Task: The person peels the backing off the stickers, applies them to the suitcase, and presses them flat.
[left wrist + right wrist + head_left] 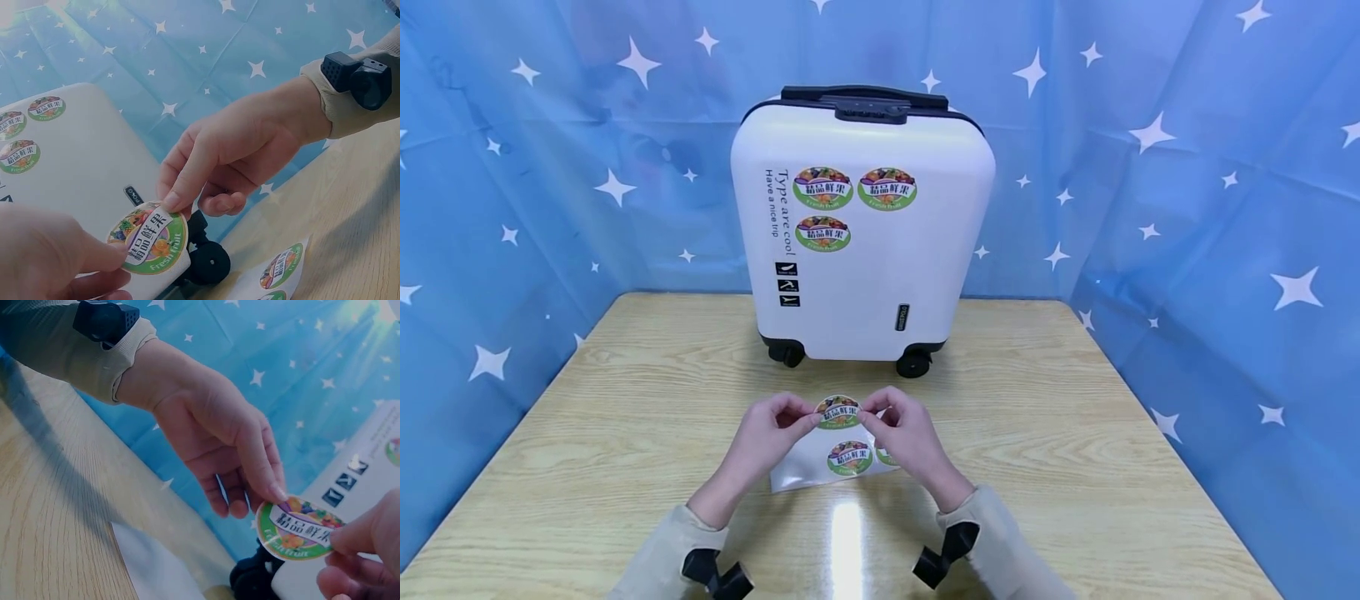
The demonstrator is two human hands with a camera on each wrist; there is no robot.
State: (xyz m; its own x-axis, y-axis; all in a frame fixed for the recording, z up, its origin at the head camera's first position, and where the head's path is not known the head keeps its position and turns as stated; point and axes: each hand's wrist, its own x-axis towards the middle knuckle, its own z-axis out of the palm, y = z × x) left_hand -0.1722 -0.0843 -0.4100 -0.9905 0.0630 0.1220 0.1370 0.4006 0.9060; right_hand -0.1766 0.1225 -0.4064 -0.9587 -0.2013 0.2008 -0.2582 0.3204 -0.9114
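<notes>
An oval fruit sticker [838, 413] is stretched between both hands, above a white sticker sheet [801, 467]. My left hand [772, 429] pinches its left edge between thumb and finger. The opposite edge is pinched by my right hand [904, 429]. In the left wrist view the sticker [150, 240] faces up, with colourful fruit, a white lettered band and a green rim. On the sheet below lies another oval sticker [850, 457], and a further one [886, 457] is partly hidden by the right hand.
A white suitcase [865, 275] with black wheels stands upright at the back of the wooden table [647, 400]. Three matching stickers [823, 188] are on its upper front, beside printed lettering. Blue star-patterned curtains [587, 167] enclose the table behind and at both sides.
</notes>
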